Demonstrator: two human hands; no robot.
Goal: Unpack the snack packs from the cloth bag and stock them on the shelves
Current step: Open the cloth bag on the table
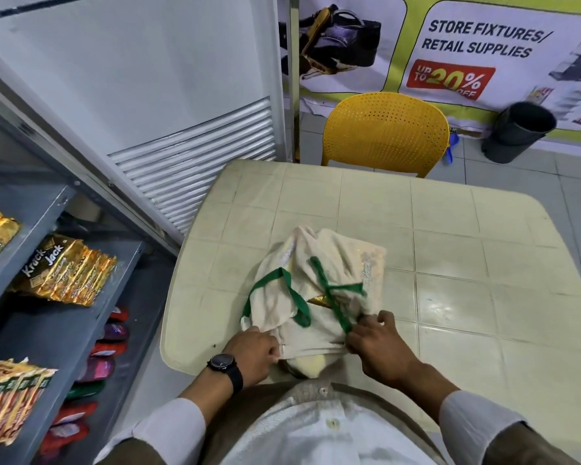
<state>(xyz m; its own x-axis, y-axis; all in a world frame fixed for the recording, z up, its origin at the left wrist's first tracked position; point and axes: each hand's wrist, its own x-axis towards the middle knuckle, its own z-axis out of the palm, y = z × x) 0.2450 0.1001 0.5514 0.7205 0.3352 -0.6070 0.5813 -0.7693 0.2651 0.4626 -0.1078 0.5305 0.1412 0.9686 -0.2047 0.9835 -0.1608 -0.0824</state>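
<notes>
I see the cloth bag point(316, 290) lying crumpled on the cream table point(450, 263), near the table's front edge, right in front of the person's body. Both hands are at the bag's near edge, one per corner. Left hand point(252, 354), w/ a black watch point(223, 362) on the wrist, is closed in a fist on the bag's near-left corner, fabric bunched under the fingers. Right hand point(376, 344) is closed too, pinching the near-right corner of the bag plus the end of one green handle point(336, 303). The other green handle point(275, 297) loops loose across the bag's left half. A bit of gold snack pack point(319, 299) peeks out betw. the cloth folds, mid-bag, just beyond the hands; can't tell how many are inside. To the left, grey shelves point(57, 317) w/ gold Krack Jack packs point(67, 273) on the middle level, well apart from the bag. Yellow chair point(386, 132) at the table's far side.
</notes>
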